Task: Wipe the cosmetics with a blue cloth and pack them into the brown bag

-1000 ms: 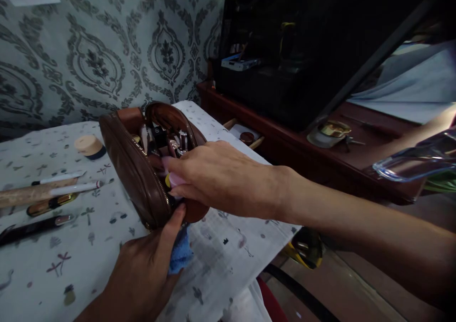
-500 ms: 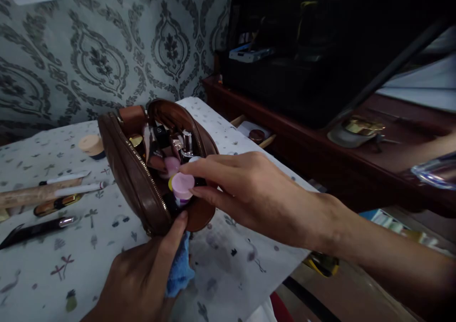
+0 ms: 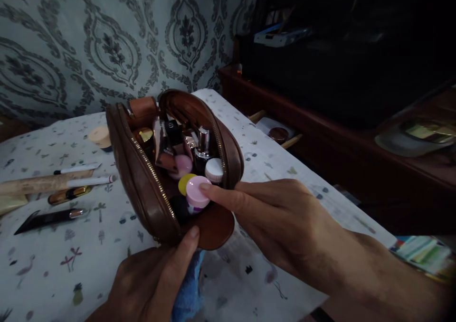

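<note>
A brown makeup bag (image 3: 142, 189) lies unzipped on the table, packed with cosmetics. My right hand (image 3: 285, 217) reaches in from the right, its index fingertip on the lid of a small pink-capped jar (image 3: 197, 191) near the bag's front end; it grips nothing. With its thumb on the bag's brown end flap (image 3: 217, 229), my left hand (image 3: 153, 279) is closed around a blue cloth (image 3: 188, 288) that hangs out below. Around the jar are a yellow lid (image 3: 185, 184), a white cap (image 3: 214, 170), a pink round item (image 3: 182, 165) and a silver-topped bottle (image 3: 203, 144).
Left of the bag lie a black tube (image 3: 50, 220), a gold-and-black tube (image 3: 69, 194), white pens (image 3: 90, 181) and a beige-capped jar (image 3: 100, 137). An open drawer (image 3: 292, 140) juts from the dark red cabinet (image 3: 320, 165) at right.
My right hand has drawn back from a pinch-like hold at the pink-capped jar to one fingertip on its lid, uncovering the white cap. The view has shifted left.
</note>
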Motion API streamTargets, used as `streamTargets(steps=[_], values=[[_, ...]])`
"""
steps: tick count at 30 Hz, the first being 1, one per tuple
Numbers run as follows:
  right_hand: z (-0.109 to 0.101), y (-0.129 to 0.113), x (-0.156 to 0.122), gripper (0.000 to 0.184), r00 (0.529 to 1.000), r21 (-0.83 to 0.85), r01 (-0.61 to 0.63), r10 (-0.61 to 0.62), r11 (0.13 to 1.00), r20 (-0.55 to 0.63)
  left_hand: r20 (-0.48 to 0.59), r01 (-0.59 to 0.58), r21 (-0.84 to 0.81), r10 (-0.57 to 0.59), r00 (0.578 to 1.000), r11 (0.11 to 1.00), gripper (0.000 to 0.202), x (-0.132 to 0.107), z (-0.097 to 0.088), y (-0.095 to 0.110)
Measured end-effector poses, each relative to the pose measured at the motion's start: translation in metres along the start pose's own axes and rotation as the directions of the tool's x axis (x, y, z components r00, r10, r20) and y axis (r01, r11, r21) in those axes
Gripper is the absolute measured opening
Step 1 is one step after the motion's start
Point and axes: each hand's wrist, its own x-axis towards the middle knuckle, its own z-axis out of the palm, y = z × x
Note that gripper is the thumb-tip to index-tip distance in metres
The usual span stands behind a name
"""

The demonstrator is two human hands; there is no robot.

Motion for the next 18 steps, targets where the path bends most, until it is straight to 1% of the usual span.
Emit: streamTargets(steps=[3,5,8,10,13,15,18], values=[[0.002,-0.001,-0.002,0.051,0.999,-0.020,-0.010,0.009,1.000,-0.032,-0.116,-0.159,-0.016,0.157,0.981,0.987,0.061,0.005,0.004,-0.007],[0.004,-0.003,-0.004,0.050,0.999,-0.034,-0.024,0.023,0.999,-0.040,-0.127,-0.210,-0.040,0.203,0.971,0.977,0.061,0.009,0.005,-0.009],[0.007,-0.007,-0.006,0.054,0.998,-0.023,-0.038,0.037,0.999,-0.057,-0.124,-0.181,-0.019,0.178,0.976,0.983,0.061,0.014,-0.001,-0.006],[0.009,-0.012,-0.007,0.054,0.995,-0.008,-0.050,0.049,0.999,-0.090,-0.084,-0.154,0.009,0.154,0.984,0.988,0.060,0.017,-0.008,-0.002],[0.011,-0.022,-0.006,0.048,0.985,-0.001,-0.060,0.059,0.998,-0.162,-0.015,-0.147,0.007,0.147,0.989,0.989,0.061,0.018,-0.019,0.002],[0.013,-0.030,-0.004,0.044,0.978,-0.006,-0.063,0.061,0.998,-0.198,-0.014,-0.159,-0.016,0.159,0.987,0.987,0.060,0.015,-0.023,0.001],[0.019,-0.046,0.002,0.040,0.975,-0.011,-0.076,0.072,0.997,-0.212,-0.030,-0.182,-0.024,0.181,0.983,0.983,0.053,0.005,-0.026,-0.004]])
